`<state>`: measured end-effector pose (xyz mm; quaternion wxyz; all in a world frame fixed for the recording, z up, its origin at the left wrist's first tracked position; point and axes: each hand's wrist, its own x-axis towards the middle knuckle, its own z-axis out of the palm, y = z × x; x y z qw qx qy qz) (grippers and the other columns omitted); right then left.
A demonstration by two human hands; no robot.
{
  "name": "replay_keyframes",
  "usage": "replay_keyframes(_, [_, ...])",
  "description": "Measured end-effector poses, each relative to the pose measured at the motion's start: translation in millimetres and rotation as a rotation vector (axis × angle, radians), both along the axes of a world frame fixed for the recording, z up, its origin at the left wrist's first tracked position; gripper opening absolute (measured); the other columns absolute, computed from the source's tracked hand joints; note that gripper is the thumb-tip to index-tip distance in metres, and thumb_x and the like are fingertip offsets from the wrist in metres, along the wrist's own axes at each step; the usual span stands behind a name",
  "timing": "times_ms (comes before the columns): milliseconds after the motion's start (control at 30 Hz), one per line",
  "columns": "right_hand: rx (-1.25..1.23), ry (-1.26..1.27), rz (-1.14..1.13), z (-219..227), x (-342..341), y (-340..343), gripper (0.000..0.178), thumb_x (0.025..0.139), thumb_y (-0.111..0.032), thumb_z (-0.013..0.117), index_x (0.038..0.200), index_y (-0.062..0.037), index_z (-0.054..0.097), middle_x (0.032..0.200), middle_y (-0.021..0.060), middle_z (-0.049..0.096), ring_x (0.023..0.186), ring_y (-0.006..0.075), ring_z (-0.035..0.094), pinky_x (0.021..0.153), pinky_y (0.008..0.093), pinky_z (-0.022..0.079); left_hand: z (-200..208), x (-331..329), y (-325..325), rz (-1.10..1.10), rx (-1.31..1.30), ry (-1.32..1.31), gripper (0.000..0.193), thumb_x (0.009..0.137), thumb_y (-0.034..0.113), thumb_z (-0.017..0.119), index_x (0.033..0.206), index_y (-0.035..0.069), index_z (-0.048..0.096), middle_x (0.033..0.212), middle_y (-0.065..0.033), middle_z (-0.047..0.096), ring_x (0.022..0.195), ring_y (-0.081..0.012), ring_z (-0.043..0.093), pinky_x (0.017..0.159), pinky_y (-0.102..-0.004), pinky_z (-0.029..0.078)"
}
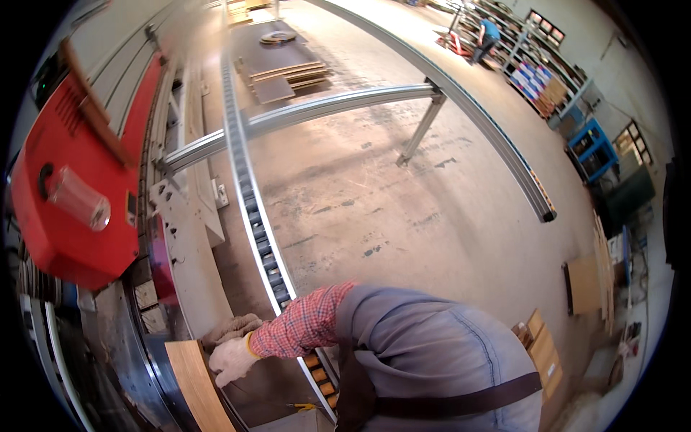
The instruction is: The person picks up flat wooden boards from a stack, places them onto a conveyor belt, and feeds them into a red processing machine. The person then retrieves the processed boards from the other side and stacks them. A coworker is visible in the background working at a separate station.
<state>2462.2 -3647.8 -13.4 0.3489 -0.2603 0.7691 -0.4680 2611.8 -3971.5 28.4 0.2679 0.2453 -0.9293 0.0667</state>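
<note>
My right hand (pixel 234 360), in a pale work glove with a yellow cuff, comes in from the right in a red plaid sleeve. Its fingers are closed at the right edge of a light wooden board (pixel 196 385), though the fingertips are partly hidden. The board rests at the dark metal side of a machine. Just beyond that hand sits a brownish, shadowed glove-like shape (pixel 232 327); whether a hand fills it cannot be made out. No left sleeve shows, and my left hand cannot be picked out.
Left stands a red machine housing (pixel 79 194) with a clear cylinder. A roller rail (pixel 252 209) runs away from me, joined to an aluminium frame (pixel 345 97). Stacked panels (pixel 277 61) lie far off. A person in blue (pixel 488 37) bends near the far shelves. Cardboard boxes (pixel 543 353) stand right.
</note>
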Motion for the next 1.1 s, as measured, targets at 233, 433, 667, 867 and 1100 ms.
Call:
replay_keyframes(233, [-0.220,-0.217,0.050,7,-5,3,0.040,0.097,-0.036,0.058,0.097,0.0011,0.073,0.079,0.0134,0.077,0.065,0.0262,0.075,0.062,0.0394,0.065,5,-28,23,-0.068,-0.003,-0.007,0.052,0.106,0.048,0.054,0.113,0.000,0.075,0.117,-0.0213,0.075,0.100,-0.0413,0.070,0.088,-0.0526,0.055])
replay_keyframes(433, [-0.408,-0.478,0.144,-35,-7,-41,0.039,0.107,-0.035,0.047,0.123,-0.0021,0.061,0.113,0.0180,0.075,0.090,0.0352,0.077,0.077,0.0536,0.067,5,-21,20,-0.047,-0.007,-0.025,0.051,0.107,0.047,0.054,0.114,0.001,0.075,0.118,-0.0213,0.075,0.102,-0.0413,0.069,0.089,-0.0526,0.055])
replay_keyframes(667, [-0.506,-0.522,0.124,5,27,-50,0.035,0.108,-0.026,0.046,0.129,0.0014,0.049,0.116,0.0241,0.068,0.084,0.0442,0.074,0.066,0.0561,0.068,4,-19,13,-0.057,-0.003,-0.014,0.050,0.107,0.046,0.053,0.115,0.001,0.075,0.119,-0.0213,0.074,0.104,-0.0414,0.069,0.090,-0.0525,0.055])
replay_keyframes(867, [-0.399,-0.321,-0.055,26,77,-25,0.025,0.100,-0.026,0.054,0.101,-0.0016,0.062,0.090,0.0119,0.072,0.073,0.0266,0.076,0.054,0.0403,0.064,5,-37,25,-0.153,0.003,0.013,0.049,0.108,0.044,0.053,0.116,0.001,0.074,0.121,-0.0213,0.074,0.106,-0.0415,0.068,0.091,-0.0524,0.054])
replay_keyframes(1100, [0.016,0.469,0.144,10,189,23,0.033,0.083,-0.037,0.068,0.090,-0.0043,0.071,0.084,0.0210,0.075,0.079,0.0434,0.074,0.064,0.0569,0.058,-4,-40,24,-0.204,0.037,0.000,0.048,0.108,0.043,0.052,0.118,0.001,0.074,0.122,-0.0213,0.073,0.108,-0.0415,0.068,0.092,-0.0524,0.054])
